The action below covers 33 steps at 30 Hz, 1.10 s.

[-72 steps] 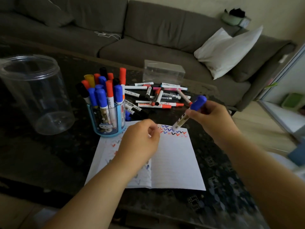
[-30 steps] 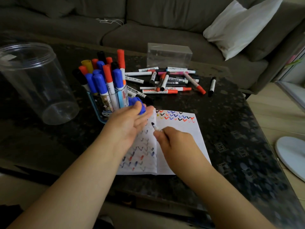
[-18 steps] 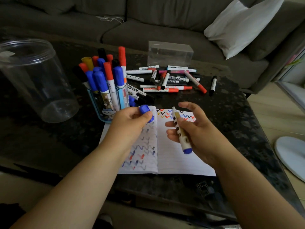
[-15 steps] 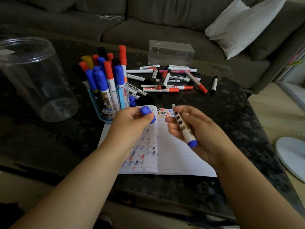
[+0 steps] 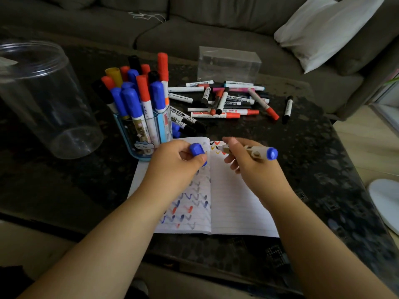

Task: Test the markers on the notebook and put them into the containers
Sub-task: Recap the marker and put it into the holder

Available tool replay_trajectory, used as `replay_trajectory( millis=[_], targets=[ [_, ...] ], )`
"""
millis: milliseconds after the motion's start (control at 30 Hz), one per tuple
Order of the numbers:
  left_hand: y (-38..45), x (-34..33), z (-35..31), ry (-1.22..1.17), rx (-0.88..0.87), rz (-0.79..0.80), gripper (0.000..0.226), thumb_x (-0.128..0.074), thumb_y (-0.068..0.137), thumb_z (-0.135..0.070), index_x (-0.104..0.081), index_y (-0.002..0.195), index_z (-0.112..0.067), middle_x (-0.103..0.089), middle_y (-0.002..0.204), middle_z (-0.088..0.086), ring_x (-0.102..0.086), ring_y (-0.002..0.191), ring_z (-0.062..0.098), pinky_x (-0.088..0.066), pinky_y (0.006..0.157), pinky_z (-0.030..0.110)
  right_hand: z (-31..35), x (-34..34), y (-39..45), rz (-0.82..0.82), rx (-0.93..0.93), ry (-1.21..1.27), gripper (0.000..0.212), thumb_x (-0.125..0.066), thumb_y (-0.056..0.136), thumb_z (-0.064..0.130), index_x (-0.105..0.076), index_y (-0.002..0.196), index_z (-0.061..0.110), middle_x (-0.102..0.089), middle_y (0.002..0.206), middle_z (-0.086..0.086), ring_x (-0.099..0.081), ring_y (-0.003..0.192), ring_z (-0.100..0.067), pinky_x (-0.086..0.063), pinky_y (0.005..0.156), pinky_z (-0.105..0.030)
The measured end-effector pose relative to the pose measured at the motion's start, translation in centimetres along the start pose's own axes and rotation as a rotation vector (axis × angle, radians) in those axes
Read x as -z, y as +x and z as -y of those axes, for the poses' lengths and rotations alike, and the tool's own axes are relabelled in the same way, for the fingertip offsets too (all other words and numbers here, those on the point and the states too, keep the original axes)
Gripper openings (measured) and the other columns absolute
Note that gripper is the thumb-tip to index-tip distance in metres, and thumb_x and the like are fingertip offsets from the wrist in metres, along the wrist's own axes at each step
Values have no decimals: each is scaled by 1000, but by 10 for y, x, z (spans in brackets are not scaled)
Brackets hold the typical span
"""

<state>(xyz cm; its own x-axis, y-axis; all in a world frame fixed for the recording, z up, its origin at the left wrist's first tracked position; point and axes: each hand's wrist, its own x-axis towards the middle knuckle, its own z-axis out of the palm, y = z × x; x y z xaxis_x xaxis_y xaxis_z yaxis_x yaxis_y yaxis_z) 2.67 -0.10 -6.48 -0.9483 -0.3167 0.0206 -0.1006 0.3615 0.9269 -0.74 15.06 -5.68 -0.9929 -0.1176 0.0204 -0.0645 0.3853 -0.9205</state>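
Hands: left [image 5: 177, 164] pinches cap [image 5: 197, 149], right [image 5: 254, 167] marker [image 5: 248, 151]; holder [image 5: 142, 134] full.

We see the open notebook [image 5: 235, 203] lying flat, its lined pages carrying rows of red, blue and black zigzags. Above its top edge an uncapped marker [image 5: 251, 151] with a blue end lies nearly level, tip pointing left toward its blue cap [image 5: 197, 150], the two just apart. Just left of the notebook's top corner stands a blue-rimmed cup [image 5: 141, 134] packed with upright markers; farther left stands a clear round jar [image 5: 47, 100]. Beyond the notebook lies a loose heap of markers [image 5: 228, 102], a clear box [image 5: 228, 64] behind it.
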Motion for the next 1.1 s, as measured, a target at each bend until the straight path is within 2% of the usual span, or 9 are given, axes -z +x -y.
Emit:
replay_trajectory(
  millis=[133, 300, 533, 800, 1100],
  targets=[
    [0, 2, 4, 80, -9, 0, 6, -70, 80, -20, -67, 79, -16, -61, 64, -6, -54, 59, 5, -41, 55, 15, -7, -5, 5, -73, -3, -60, 5, -62, 86, 26, -67, 86, 28, -70, 76, 5, -65, 70, -5, -53, 67, -24],
    [1, 7, 7, 131, 5, 6, 9, -70, 79, -21, -67, 79, -13, -63, 66, -2, -56, 62, 11, -44, 62, 26, -11, -11, 7, -83, 20, -121, 3, -64, 82, 17, -65, 80, 15, -65, 68, 4, -54, 55, 0, -41, 49, -12],
    [1, 8, 7, 151, 9, 11, 10, -70, 79, -23, -68, 81, -13, -64, 69, 0, -58, 65, 12, -48, 63, 29, -14, -13, 9, -86, -7, -154, 5, -64, 84, 21, -65, 82, 16, -67, 74, 5, -61, 68, -6, -44, 54, -13],
    [1, 6, 6, 141, 9, 23, 7, -71, 79, -22, -67, 80, -17, -60, 63, -7, -52, 58, 5, -44, 59, 24, -15, -13, 9, -76, -4, -163, 5, -63, 83, 19, -65, 82, 15, -67, 73, 4, -57, 60, -3, -41, 50, -11],
    [0, 4, 5, 164, 6, 37, 7, -70, 80, -21, -65, 78, -17, -58, 62, -7, -51, 58, 5, -43, 61, 24, -17, -14, 11, -49, 14, -220, 2, -63, 83, 20, -64, 82, 18, -61, 66, 8, -55, 61, -6, -40, 55, -17]
  ],
)
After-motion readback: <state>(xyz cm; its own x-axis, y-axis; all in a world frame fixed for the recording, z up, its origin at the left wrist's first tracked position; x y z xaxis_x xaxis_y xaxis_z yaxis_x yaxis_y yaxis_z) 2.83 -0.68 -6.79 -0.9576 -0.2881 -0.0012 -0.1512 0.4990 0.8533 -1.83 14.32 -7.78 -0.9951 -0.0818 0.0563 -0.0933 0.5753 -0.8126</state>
